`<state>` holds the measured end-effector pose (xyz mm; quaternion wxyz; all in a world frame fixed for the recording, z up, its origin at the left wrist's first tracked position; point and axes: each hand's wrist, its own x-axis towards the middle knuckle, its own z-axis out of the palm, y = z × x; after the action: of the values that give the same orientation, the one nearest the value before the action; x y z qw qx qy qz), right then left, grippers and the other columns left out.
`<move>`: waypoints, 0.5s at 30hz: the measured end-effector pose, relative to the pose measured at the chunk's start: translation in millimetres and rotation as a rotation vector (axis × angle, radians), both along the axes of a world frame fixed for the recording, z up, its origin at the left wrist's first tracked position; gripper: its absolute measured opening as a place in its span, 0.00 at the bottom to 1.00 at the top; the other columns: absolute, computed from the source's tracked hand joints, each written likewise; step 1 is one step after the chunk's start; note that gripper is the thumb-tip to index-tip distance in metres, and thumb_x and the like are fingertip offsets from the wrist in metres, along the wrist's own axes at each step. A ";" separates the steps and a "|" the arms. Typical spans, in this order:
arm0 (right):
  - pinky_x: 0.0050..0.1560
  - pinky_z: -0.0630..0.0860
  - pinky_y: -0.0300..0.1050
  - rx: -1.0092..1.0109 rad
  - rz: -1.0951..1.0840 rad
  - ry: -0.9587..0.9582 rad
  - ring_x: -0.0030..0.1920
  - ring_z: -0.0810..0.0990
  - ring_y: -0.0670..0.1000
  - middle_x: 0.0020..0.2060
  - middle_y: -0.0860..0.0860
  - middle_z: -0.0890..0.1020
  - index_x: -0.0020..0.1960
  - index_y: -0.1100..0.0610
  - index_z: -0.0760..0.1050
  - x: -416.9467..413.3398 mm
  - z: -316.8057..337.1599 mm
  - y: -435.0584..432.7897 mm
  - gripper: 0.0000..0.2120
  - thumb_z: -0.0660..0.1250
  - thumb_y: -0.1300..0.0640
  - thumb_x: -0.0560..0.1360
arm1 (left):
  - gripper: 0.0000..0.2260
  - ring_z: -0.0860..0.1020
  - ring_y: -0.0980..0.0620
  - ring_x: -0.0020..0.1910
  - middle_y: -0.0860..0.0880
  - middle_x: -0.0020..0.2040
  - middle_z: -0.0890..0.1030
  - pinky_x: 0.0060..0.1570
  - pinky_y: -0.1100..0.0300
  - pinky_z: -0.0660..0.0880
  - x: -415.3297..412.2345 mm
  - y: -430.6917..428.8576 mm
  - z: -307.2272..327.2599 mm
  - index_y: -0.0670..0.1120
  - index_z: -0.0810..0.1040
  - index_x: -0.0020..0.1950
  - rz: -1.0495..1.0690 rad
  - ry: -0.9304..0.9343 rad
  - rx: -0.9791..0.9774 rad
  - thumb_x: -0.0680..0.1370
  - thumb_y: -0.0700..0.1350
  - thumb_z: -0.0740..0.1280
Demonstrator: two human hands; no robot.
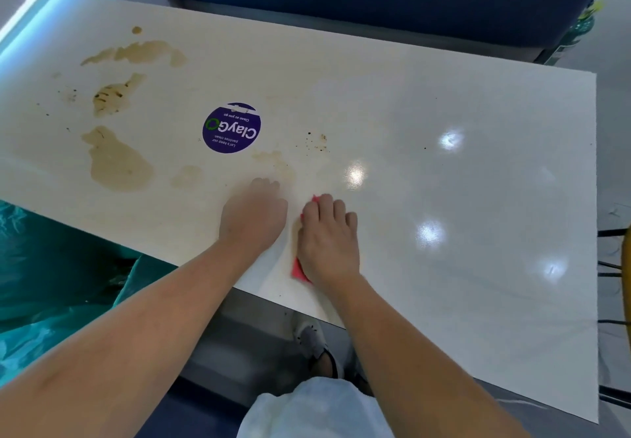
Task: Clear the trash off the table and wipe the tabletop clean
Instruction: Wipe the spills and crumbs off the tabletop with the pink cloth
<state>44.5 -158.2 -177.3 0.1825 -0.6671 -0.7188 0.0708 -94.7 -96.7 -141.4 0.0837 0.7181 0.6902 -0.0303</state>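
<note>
The right grip [327, 232] is pressing the cloth [297, 268] flat with spread fingers; the stains [117, 164] are lying well left, beyond the empty left grip [254, 212].

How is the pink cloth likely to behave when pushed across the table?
The pink cloth is probably floppy and light, since it lies flat under the right hand. It should slide easily on the glossy tabletop, perhaps smearing the brown stains.
</note>
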 end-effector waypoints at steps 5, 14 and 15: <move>0.47 0.64 0.54 -0.058 -0.208 -0.042 0.51 0.71 0.61 0.52 0.57 0.73 0.53 0.59 0.73 70.2 5.3 41.7 0.10 0.58 0.62 0.74 | 0.20 0.80 0.47 0.61 0.49 0.72 0.74 0.53 0.52 0.75 -1.8 -1.3 1.4 0.48 0.73 0.74 -0.016 0.002 -0.016 0.83 0.48 0.54; 0.46 0.67 0.56 -0.059 -0.277 -0.012 0.47 0.71 0.61 0.51 0.57 0.74 0.51 0.59 0.74 57.1 2.5 -17.2 0.04 0.64 0.62 0.76 | 0.22 0.80 0.48 0.62 0.51 0.76 0.71 0.54 0.54 0.75 -3.4 -5.2 -2.5 0.48 0.73 0.76 0.014 -0.082 0.003 0.83 0.49 0.55; 0.46 0.67 0.55 -0.074 -0.228 -0.005 0.47 0.71 0.60 0.51 0.57 0.74 0.51 0.58 0.73 40.7 2.5 -12.8 0.05 0.64 0.62 0.75 | 0.21 0.80 0.49 0.63 0.51 0.76 0.71 0.55 0.54 0.75 -4.0 -5.7 -3.2 0.49 0.73 0.76 0.011 -0.082 0.009 0.83 0.49 0.55</move>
<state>85.3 -171.0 -174.8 0.1627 -0.7510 -0.6356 0.0745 -98.7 -102.4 -144.6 0.1090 0.7153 0.6903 0.0030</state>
